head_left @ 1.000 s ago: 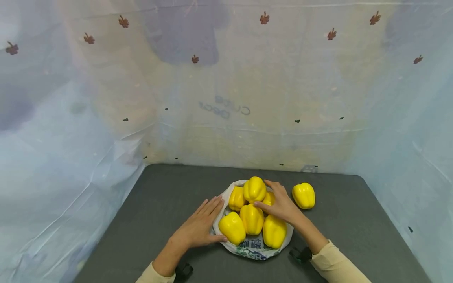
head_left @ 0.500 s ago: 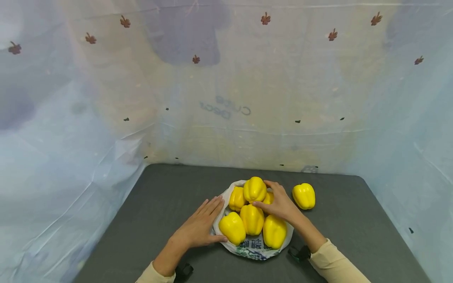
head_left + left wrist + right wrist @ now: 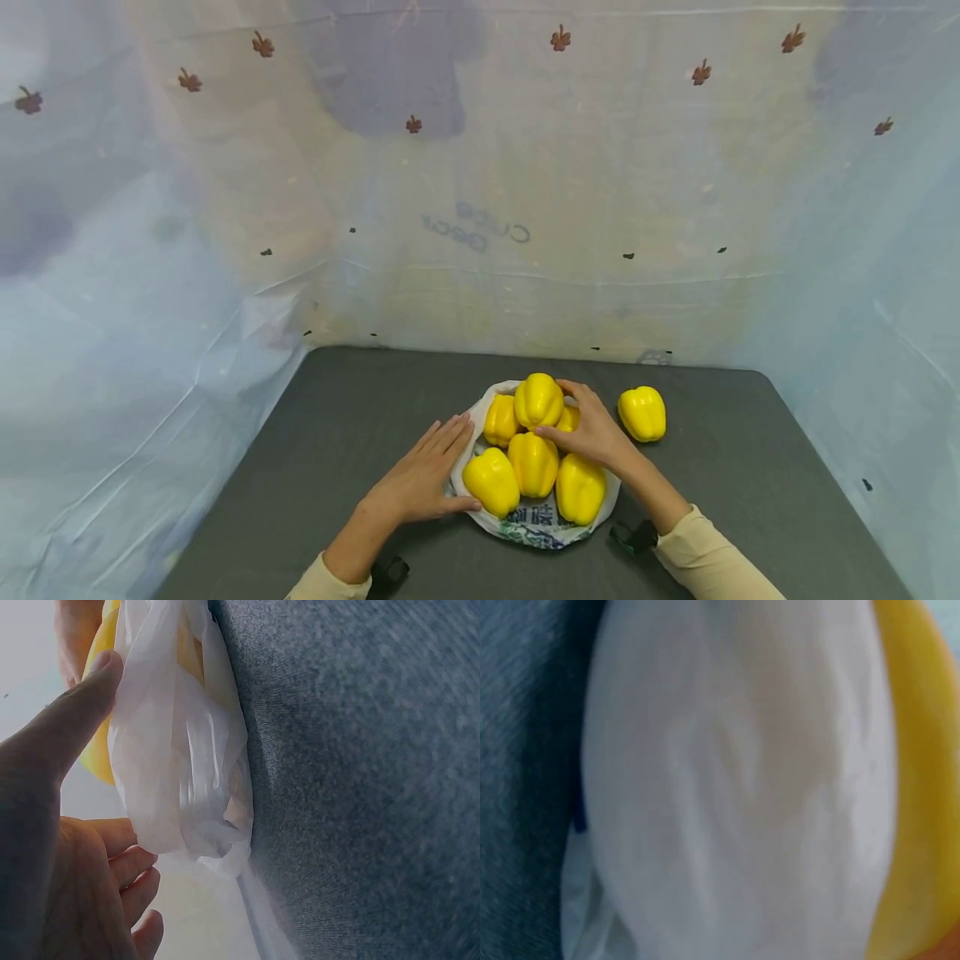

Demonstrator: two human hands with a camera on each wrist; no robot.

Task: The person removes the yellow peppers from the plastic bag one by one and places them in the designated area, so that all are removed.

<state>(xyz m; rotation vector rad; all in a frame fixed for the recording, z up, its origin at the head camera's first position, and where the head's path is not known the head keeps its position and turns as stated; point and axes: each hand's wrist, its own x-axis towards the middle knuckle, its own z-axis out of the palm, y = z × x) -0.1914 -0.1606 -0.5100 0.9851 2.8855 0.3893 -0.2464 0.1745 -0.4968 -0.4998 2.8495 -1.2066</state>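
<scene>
On the dark bench [image 3: 375, 408], a white bag [image 3: 540, 535] holds six yellow peppers [image 3: 491, 482]; a seventh pepper [image 3: 642, 413] lies just beyond. The left hand [image 3: 426, 477] spreads against the bag; the right hand [image 3: 594, 431] pinches the top pepper [image 3: 538, 402], which could roll off if released unbalanced.

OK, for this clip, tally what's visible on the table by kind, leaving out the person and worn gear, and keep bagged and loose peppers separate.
Yellow peppers visible in or over the bag: 6
Loose pepper on the grey table: 1
White plastic bag: 1
Total: 8
</scene>
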